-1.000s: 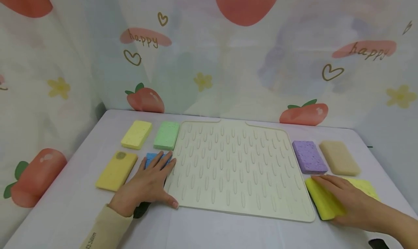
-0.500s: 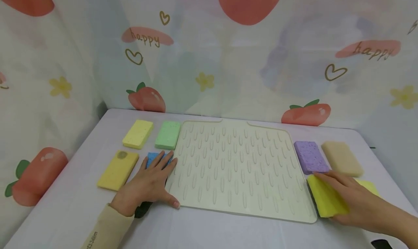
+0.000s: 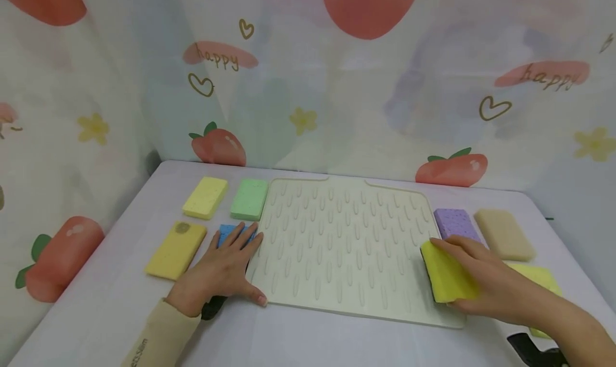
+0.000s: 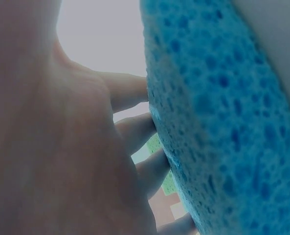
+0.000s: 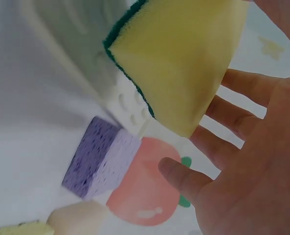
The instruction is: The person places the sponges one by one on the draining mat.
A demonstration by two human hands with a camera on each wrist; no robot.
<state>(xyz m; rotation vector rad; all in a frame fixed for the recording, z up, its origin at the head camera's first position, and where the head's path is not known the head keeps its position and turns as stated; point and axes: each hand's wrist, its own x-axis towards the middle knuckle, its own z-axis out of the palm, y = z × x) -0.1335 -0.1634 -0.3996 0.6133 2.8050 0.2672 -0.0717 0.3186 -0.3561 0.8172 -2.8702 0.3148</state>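
Yellow scrub sponge gripped in right hand, over right edge of cream ribbed mat. Left hand flat, fingers straight on blue sponge at mat's left edge. White desk; strawberry-print curtain behind.

Mat centre open for passage; 4 sponges crowd 9 o'clock, 3 sponges 3 o'clock edge.
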